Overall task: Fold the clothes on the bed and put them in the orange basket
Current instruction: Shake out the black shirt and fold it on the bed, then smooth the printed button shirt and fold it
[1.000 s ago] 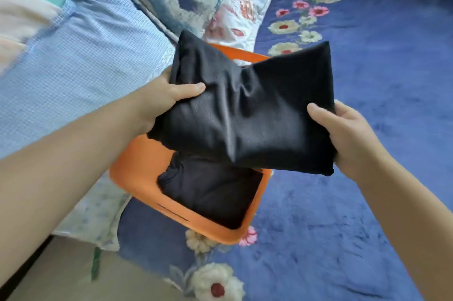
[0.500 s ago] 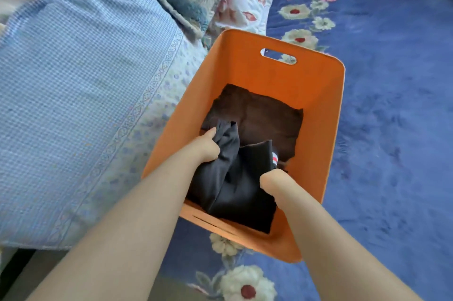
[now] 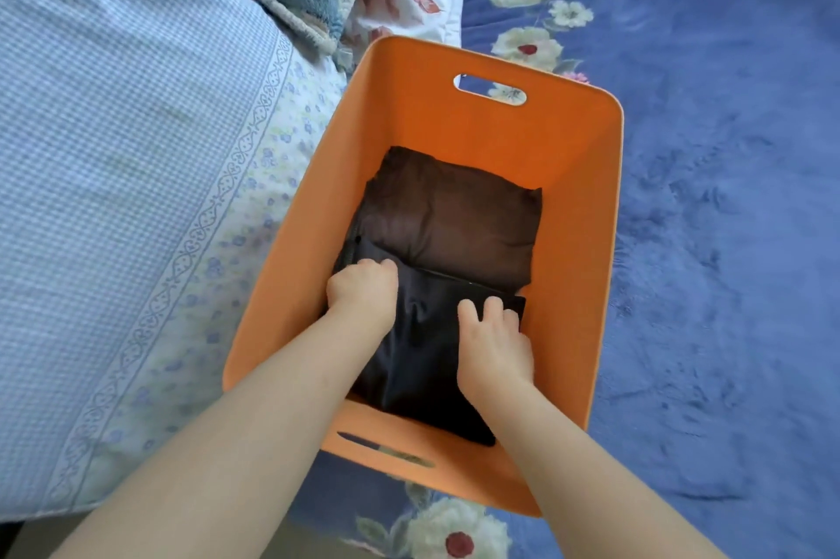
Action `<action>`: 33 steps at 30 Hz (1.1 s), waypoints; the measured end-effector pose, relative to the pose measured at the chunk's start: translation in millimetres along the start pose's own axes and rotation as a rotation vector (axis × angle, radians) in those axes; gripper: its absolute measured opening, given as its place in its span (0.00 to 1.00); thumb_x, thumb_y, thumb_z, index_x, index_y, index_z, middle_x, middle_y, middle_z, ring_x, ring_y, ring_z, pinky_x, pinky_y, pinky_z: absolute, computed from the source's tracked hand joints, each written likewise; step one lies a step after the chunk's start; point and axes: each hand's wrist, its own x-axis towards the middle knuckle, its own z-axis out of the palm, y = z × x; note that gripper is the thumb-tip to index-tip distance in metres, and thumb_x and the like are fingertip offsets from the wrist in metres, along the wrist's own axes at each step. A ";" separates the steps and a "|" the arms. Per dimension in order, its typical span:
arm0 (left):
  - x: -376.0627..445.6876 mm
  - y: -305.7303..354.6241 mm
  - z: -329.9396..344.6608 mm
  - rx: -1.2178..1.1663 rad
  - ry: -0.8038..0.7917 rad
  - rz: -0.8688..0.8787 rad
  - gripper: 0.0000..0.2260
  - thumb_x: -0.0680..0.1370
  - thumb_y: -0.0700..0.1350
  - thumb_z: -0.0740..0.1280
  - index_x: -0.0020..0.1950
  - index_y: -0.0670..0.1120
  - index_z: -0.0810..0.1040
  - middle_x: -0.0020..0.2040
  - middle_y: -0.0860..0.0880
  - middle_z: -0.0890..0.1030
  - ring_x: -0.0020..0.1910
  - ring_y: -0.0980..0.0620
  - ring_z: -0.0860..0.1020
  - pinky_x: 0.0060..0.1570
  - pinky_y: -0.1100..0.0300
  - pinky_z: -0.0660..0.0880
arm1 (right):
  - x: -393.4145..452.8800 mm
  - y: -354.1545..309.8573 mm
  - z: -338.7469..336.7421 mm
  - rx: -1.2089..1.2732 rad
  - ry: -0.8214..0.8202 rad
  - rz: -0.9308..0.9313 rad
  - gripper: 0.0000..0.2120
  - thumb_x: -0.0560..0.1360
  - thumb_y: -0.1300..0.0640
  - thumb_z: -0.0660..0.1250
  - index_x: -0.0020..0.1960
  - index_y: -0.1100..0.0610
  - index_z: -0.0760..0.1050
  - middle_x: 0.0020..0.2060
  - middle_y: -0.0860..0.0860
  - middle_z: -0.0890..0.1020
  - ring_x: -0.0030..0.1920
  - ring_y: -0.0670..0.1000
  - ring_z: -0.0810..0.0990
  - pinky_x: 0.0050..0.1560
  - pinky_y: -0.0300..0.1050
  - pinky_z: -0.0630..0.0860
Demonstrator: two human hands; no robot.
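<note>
A second ago the folded black garment (image 3: pixel 422 358) was held in the air above the orange basket (image 3: pixel 586 249), one hand at each end; half a second ago both hands had carried it down inside, still bunched. Now it lies flat in the lower half of the basket's floor, overlapping the near edge of the dark brown folded garment (image 3: pixel 450 217) that fills the upper half.

The left hand (image 3: pixel 361 290), just left of the frame's centre, rests on the upper left corner of the black garment, knuckles up and fingers curled under. Whether those fingers pinch the cloth or only press on it cannot be told from this angle. The right hand (image 3: pixel 493 342), right of centre, lies palm down on the garment's right edge with fingers slightly apart and bent, the fingertips (image 3: pixel 493 308) touching the cloth near its upper right corner. The garment spans between the two hands and runs down under both wrists to the basket's near wall.

The basket stands on a blue floral blanket (image 3: pixel 727 194) on the right of the frame, with a blue checked quilt (image 3: pixel 113 149) on the left.
</note>
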 end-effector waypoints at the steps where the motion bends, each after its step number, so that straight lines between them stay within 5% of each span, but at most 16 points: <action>1: 3.6 -3.8 1.3 -0.052 -0.055 -0.032 0.24 0.75 0.35 0.62 0.69 0.43 0.60 0.64 0.41 0.67 0.59 0.43 0.72 0.51 0.56 0.72 | 3.3 -0.2 3.6 -0.040 -0.064 -0.025 0.32 0.76 0.61 0.61 0.74 0.55 0.48 0.72 0.59 0.53 0.72 0.61 0.53 0.64 0.48 0.64; 3: 9.4 -13.8 8.4 -0.136 -0.130 -0.097 0.26 0.76 0.35 0.60 0.72 0.43 0.56 0.66 0.40 0.63 0.62 0.41 0.71 0.55 0.53 0.71 | 12.0 -3.3 15.8 -0.085 -0.235 0.046 0.43 0.75 0.57 0.65 0.76 0.53 0.36 0.74 0.59 0.38 0.74 0.63 0.38 0.71 0.53 0.55; 6: 14.9 -21.0 21.2 -0.196 -0.187 -0.150 0.30 0.76 0.35 0.59 0.75 0.45 0.51 0.69 0.41 0.59 0.65 0.41 0.68 0.58 0.53 0.70 | 22.4 -5.8 37.8 -0.060 -0.390 0.173 0.49 0.74 0.57 0.68 0.74 0.53 0.29 0.72 0.60 0.32 0.73 0.63 0.36 0.71 0.52 0.54; 13: 20.1 -21.6 41.7 -0.192 -0.163 -0.131 0.34 0.77 0.34 0.58 0.77 0.48 0.43 0.72 0.42 0.57 0.65 0.42 0.68 0.59 0.52 0.69 | 38.1 1.5 71.1 0.012 -0.272 0.229 0.48 0.74 0.68 0.65 0.73 0.53 0.29 0.73 0.58 0.33 0.75 0.58 0.39 0.68 0.44 0.61; 17: 18.5 -25.0 39.1 -0.139 -0.169 -0.087 0.32 0.77 0.34 0.56 0.77 0.48 0.46 0.69 0.42 0.63 0.65 0.42 0.69 0.59 0.52 0.69 | 36.3 2.0 62.4 -0.172 -0.348 0.192 0.44 0.76 0.58 0.64 0.74 0.55 0.30 0.74 0.60 0.37 0.75 0.60 0.41 0.72 0.50 0.53; 21: 1.9 -25.5 16.6 -0.075 -0.156 -0.066 0.23 0.77 0.35 0.56 0.72 0.46 0.61 0.66 0.43 0.68 0.64 0.42 0.70 0.57 0.53 0.70 | 29.1 3.9 31.8 -0.372 -0.402 0.105 0.38 0.77 0.47 0.59 0.76 0.55 0.38 0.75 0.61 0.47 0.75 0.61 0.43 0.71 0.59 0.42; 25: -28.6 -26.0 -6.5 -0.037 -0.054 -0.145 0.16 0.76 0.37 0.56 0.63 0.44 0.70 0.63 0.44 0.71 0.62 0.43 0.71 0.55 0.54 0.70 | 10.0 0.1 -19.6 -0.350 -0.213 -0.072 0.27 0.77 0.53 0.58 0.74 0.57 0.58 0.73 0.59 0.59 0.74 0.61 0.47 0.72 0.61 0.46; 33: -117.0 45.8 -130.1 0.028 0.181 -0.124 0.16 0.74 0.37 0.60 0.61 0.45 0.75 0.61 0.44 0.74 0.60 0.43 0.74 0.51 0.54 0.72 | -83.1 84.7 -151.9 0.047 0.308 -0.233 0.14 0.78 0.57 0.59 0.63 0.59 0.67 0.61 0.57 0.72 0.64 0.59 0.68 0.65 0.54 0.63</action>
